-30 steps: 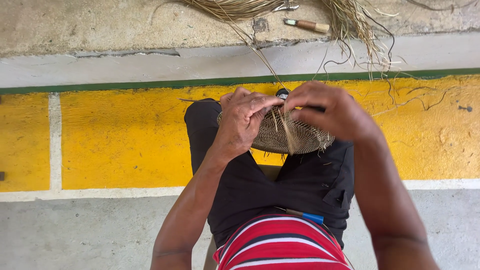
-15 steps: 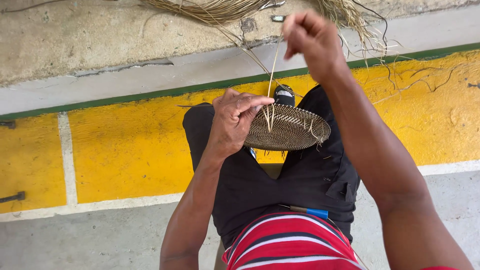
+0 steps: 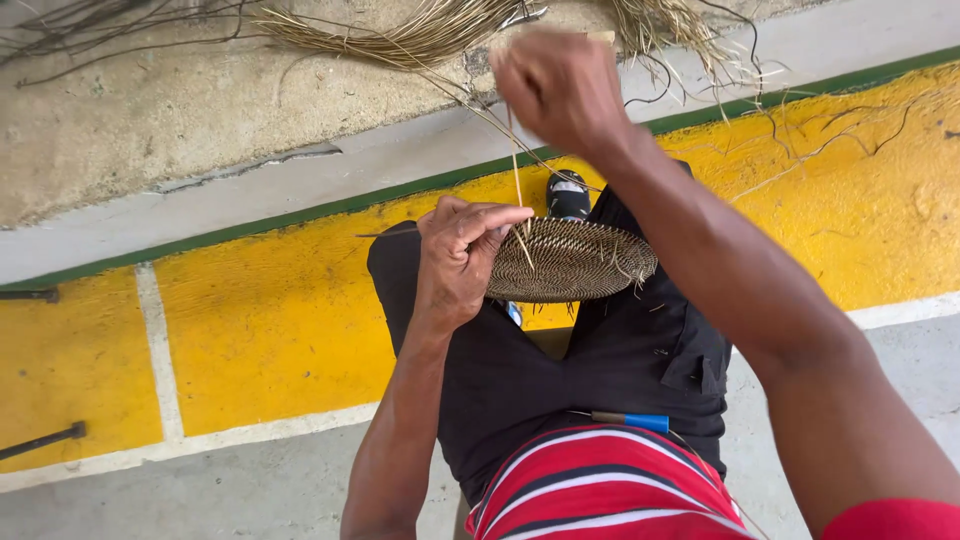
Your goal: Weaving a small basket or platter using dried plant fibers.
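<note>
Left hand: the left hand (image 3: 455,262) sits at centre frame, fingers curled and pinched on the near edge of the woven disc (image 3: 572,260), thumb over its rim.
Right hand: the right hand (image 3: 560,88) is raised at upper centre, closed in a fist around the top of a thin straw strand (image 3: 517,185).
Strand: it runs taut, nearly upright, from the fist down to the disc's left edge beside the left fingertips.
Woven disc: a flat round piece of brown basketry, held just above the lap in black trousers (image 3: 600,370), centre of the frame.
Loose fibre: a bundle of dry straw (image 3: 420,40) lies on the concrete at the top, well apart from the disc.
Ground: a yellow painted band (image 3: 270,320) with white lines crosses the middle.
Waist: a blue-handled tool (image 3: 630,421) is tucked at the waistband, lower centre.
</note>
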